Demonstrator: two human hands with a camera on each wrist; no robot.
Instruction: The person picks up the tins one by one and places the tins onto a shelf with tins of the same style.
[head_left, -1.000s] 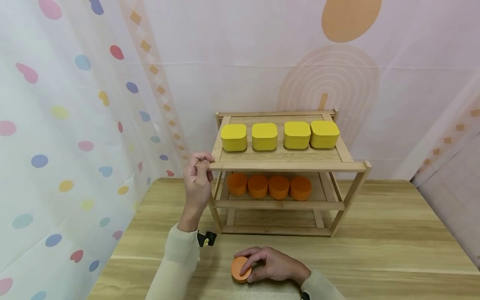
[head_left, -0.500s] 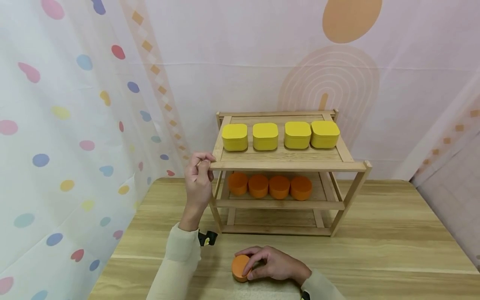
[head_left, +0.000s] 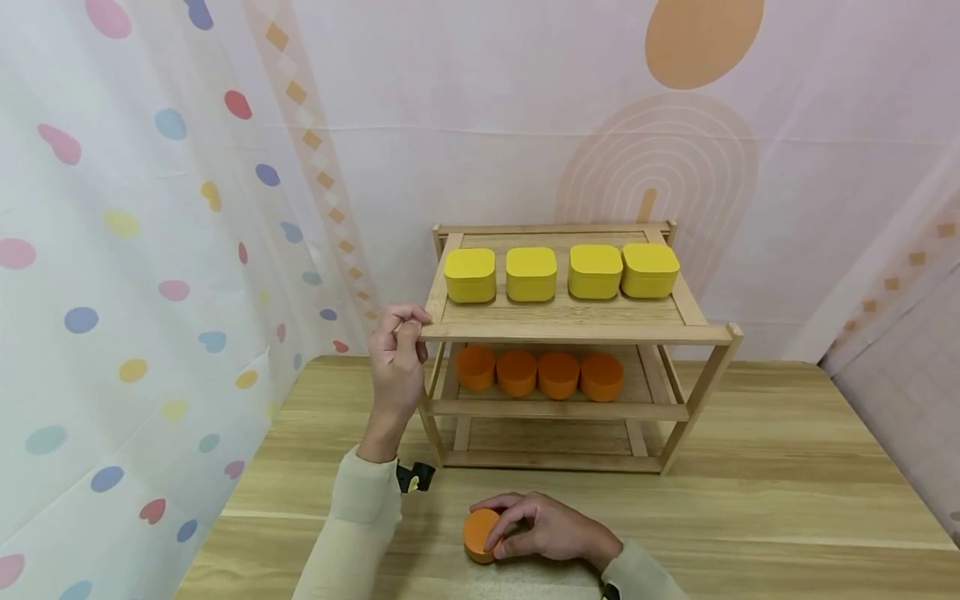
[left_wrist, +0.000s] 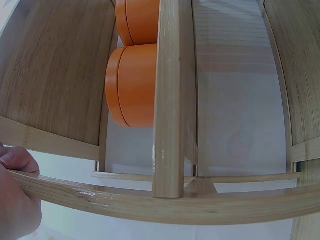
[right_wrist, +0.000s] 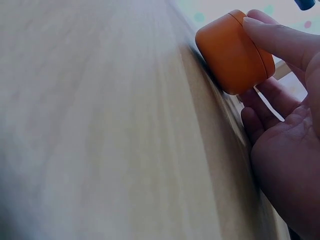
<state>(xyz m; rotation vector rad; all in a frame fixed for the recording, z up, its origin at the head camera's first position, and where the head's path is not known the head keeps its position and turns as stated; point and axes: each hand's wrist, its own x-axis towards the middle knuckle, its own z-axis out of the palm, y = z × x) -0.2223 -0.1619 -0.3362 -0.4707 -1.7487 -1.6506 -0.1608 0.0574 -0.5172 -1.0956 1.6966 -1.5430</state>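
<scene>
My left hand [head_left: 399, 362] grips the front left corner of a wooden rack's top shelf [head_left: 577, 333]; part of that hand [left_wrist: 17, 200] shows at the edge of the left wrist view. On the table before the rack, my right hand [head_left: 543, 527] holds a round orange tin [head_left: 480, 533] between thumb and fingers. The right wrist view shows this orange tin [right_wrist: 232, 52] with a lid seam, thumb on its lid edge and fingers at the far side. Several yellow rounded-square tins [head_left: 531, 275] stand in a row on the top shelf.
Several round orange tins [head_left: 558, 375] stand side by side on the middle shelf. The bottom shelf [head_left: 551, 437] lies below. A wooden table [head_left: 795, 475] carries the rack, and a patterned curtain [head_left: 465, 108] hangs behind and at the left.
My right hand and the orange tin have shifted very slightly; the view has also moved a little. The left hand keeps its hold on the rack corner.
</scene>
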